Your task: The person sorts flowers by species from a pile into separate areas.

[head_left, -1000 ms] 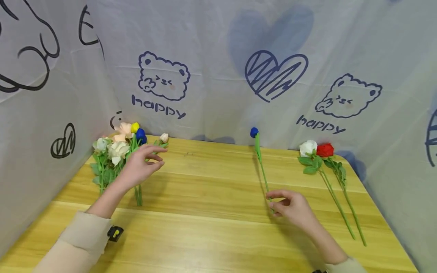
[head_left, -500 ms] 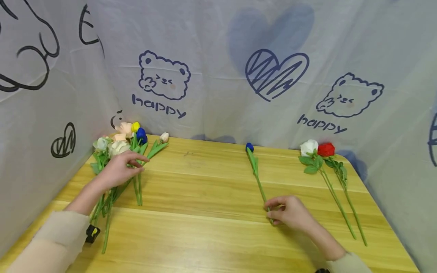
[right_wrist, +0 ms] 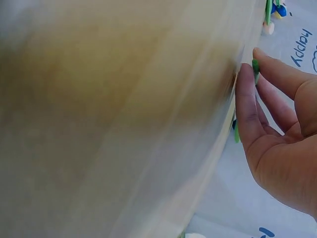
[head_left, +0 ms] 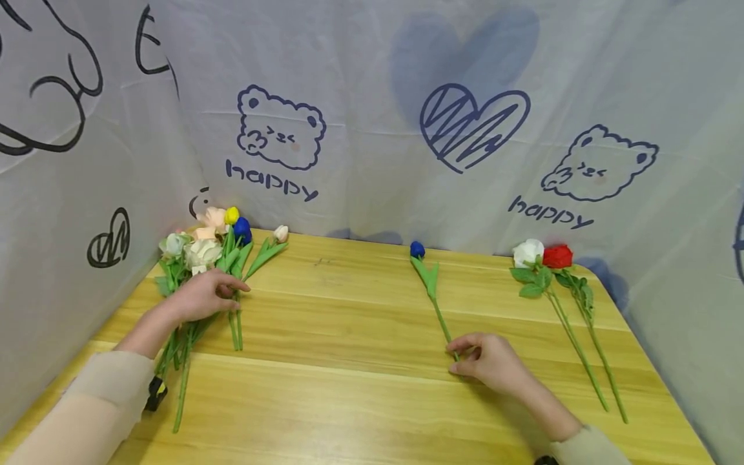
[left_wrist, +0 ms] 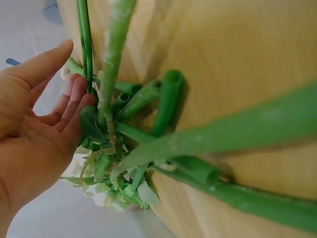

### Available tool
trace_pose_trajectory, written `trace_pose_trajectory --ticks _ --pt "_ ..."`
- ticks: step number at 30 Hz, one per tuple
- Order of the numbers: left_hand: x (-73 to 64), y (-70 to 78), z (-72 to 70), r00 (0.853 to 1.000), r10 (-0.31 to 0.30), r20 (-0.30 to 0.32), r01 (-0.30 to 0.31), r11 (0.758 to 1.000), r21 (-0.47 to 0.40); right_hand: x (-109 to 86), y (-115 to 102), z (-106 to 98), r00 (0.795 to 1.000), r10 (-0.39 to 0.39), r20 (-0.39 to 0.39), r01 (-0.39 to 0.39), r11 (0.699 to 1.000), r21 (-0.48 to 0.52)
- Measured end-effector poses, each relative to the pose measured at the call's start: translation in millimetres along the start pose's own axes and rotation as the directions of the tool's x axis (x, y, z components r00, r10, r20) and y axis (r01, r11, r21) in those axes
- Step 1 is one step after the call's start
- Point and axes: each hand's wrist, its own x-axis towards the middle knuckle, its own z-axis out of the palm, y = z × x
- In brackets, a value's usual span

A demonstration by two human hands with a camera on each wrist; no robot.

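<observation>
A blue tulip (head_left: 432, 278) lies along the middle of the table, its bloom near the back edge. Close to the stem's lower end, my right hand (head_left: 494, 365) pinches it between thumb and fingers; the cut tip shows between them in the right wrist view. At the left, my left hand (head_left: 203, 296) is over the stems of a flower pile, thumb and fingers apart. In the left wrist view its fingertips are beside thin green stems (left_wrist: 85, 44); whether they touch is unclear. The pile has cream roses (head_left: 203, 253), a blue tulip (head_left: 242, 230) and a pale pink tulip (head_left: 281, 233).
On the right of the wooden table (head_left: 325, 413) lie a white rose (head_left: 527, 253) and a red rose (head_left: 558, 256), stems pointing toward the front. A printed cloth (head_left: 372, 129) hangs behind the table and along its sides.
My left hand has come down and left from above the tulips to the stems. My right hand has lowered the blue tulip, its bloom swinging left and toward me.
</observation>
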Motion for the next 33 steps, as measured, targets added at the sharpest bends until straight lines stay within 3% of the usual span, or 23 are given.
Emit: trace_pose_trajectory --ticks 6,15,22,29,33 --pt "0.8 -0.7 2.0 1.0 0.012 0.004 -0.012 1.0 0.006 -1.1 -4.0 1.2 0.999 0.047 -0.015 -0.046 0.998 0.051" --pt "3.5 8.3 8.6 1.0 -0.006 0.028 0.006 1.0 -0.028 -2.5 -3.1 -0.9 0.999 0.045 0.015 -0.046 0.993 0.111" --pt "5.8 12.7 5.7 0.999 -0.016 0.049 0.016 1.0 -0.009 -1.1 -2.9 0.1 0.999 0.03 0.017 -0.031 0.996 0.084" --pt "8.1 13.3 2.3 0.989 -0.082 0.125 0.086 0.996 -0.033 1.1 -4.6 3.7 0.999 0.031 0.017 -0.032 0.998 0.058" --pt "9.4 16.9 0.5 0.985 -0.091 0.147 0.094 0.995 -0.012 2.1 -4.3 4.1 0.999 0.034 0.019 -0.035 0.998 0.053"
